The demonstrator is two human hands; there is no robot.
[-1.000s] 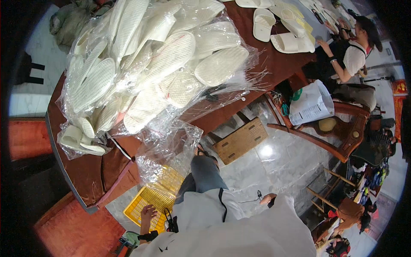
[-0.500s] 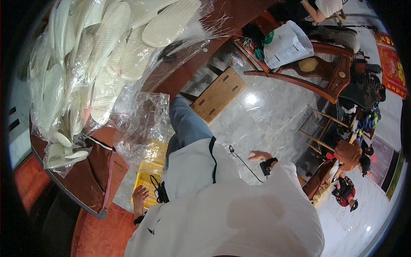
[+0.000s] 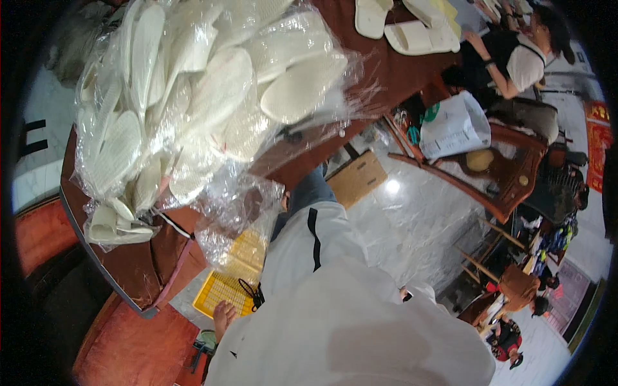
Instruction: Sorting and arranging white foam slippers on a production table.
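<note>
My left hand (image 3: pixel 224 314) hangs low beside the yellow basket (image 3: pixel 219 291), fingers loosely curled, with nothing visible in them. My right hand (image 3: pixel 403 291) is almost wholly hidden by my sleeve, so I can't tell whether it grips anything. I'd judge this a pause between handlings; reaching the wrapped slippers (image 3: pixel 222 87) would call for raising a hand over the surface's edge.

Those slippers lie heaped in clear plastic on the brown-covered surface (image 3: pixel 402 80), well apart from my hands. Loose film (image 3: pixel 235 215) droops past the near edge above the basket, and could snag. The surface's corner juts out to my left, leaving that side tight. To my right there's more room: tiled floor (image 3: pixel 418 222) runs past the wooden stool (image 3: pixel 357 180) toward a carved chair (image 3: pixel 496 198). Farther off, unwrapped slippers (image 3: pixel 412 38) sit near a co-worker (image 3: pixel 508 67).
</note>
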